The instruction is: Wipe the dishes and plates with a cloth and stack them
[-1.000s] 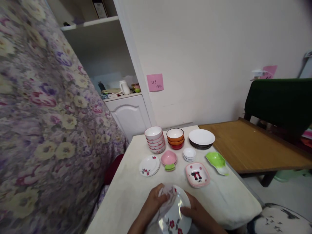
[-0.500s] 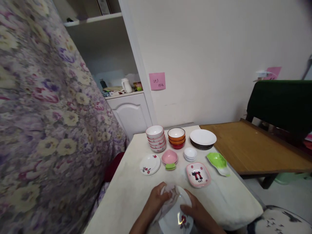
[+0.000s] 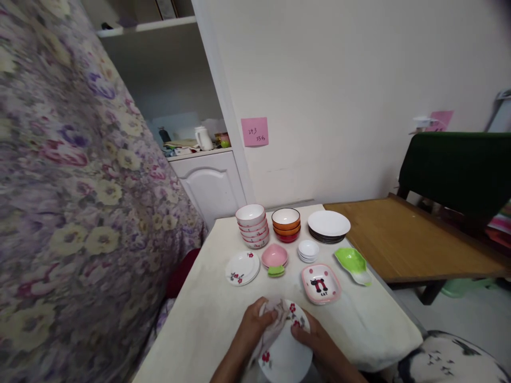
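Between my hands, over the near edge of the table, is a white plate (image 3: pixel 288 355) with red flowers, tilted toward me. My right hand (image 3: pixel 313 340) grips its right rim, thumb on the face. A pale pinkish cloth (image 3: pixel 275 325) is bunched in my left hand (image 3: pixel 252 331), which presses it on the plate's upper left rim. Beyond my hands lie a small stack of flowered plates (image 3: pixel 242 267), pink dishes with a green end (image 3: pixel 274 256) and a square cat dish (image 3: pixel 320 284). The fingers behind the plate are hidden.
Farther back stand flowered bowls (image 3: pixel 252 226), orange and red bowls (image 3: pixel 286 226), larger white plates (image 3: pixel 329 223) and small white bowls (image 3: pixel 308 250). A green leaf-shaped dish (image 3: pixel 353 264) lies right. A floral curtain (image 3: pixel 96 213) hangs left; a brown board (image 3: pixel 415 239) adjoins the table.
The plate has turned between my hands, so red flowers now show at its upper right and lower left. The whole view has shifted slightly.
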Tool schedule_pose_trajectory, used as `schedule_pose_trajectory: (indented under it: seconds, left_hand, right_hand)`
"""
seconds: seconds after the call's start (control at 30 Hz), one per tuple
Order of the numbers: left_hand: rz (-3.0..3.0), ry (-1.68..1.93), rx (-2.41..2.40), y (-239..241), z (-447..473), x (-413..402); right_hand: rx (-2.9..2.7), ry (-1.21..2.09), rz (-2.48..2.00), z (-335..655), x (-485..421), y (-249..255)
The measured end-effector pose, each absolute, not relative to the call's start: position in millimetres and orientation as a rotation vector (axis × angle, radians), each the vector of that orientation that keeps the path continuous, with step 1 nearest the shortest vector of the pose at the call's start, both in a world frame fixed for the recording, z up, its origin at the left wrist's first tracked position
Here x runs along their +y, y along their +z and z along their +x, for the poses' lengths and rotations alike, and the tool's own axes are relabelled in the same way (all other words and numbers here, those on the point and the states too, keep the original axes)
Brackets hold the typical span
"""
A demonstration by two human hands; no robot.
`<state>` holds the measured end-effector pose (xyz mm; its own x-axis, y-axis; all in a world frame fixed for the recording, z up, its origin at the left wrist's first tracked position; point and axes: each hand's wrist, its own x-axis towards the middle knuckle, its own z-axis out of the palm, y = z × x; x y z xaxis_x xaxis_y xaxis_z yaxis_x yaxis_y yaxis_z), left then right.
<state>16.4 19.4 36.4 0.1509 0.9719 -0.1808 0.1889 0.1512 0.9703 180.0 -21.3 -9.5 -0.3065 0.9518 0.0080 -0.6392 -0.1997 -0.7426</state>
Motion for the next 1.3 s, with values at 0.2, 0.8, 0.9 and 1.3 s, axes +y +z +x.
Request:
schedule_pose_trajectory:
  seconds: [0.2, 0.8, 0.9, 1.3]
  left_hand:
    - [1.185, 1.095, 1.474, 16.8, 23.3, -7.1]
    - [1.35, 0.997, 1.393, 21.5, 17.5, -0.4]
    - [1.409, 0.864, 1.231, 27.1, 17.3, 12.9]
    - [2.142, 0.887, 1.606, -12.0, 5.2, -0.6]
  right_hand:
    - [-0.776, 1.501, -0.832, 179.4, -25.7, -19.0]
    - [-0.802, 1.587, -0.778, 179.2, -26.5, -16.2]
    - [-0.852, 1.654, -0.679, 180.9, -22.9, -16.6]
    - [-0.643, 1.761, -0.808, 177.3, -23.6, -12.2]
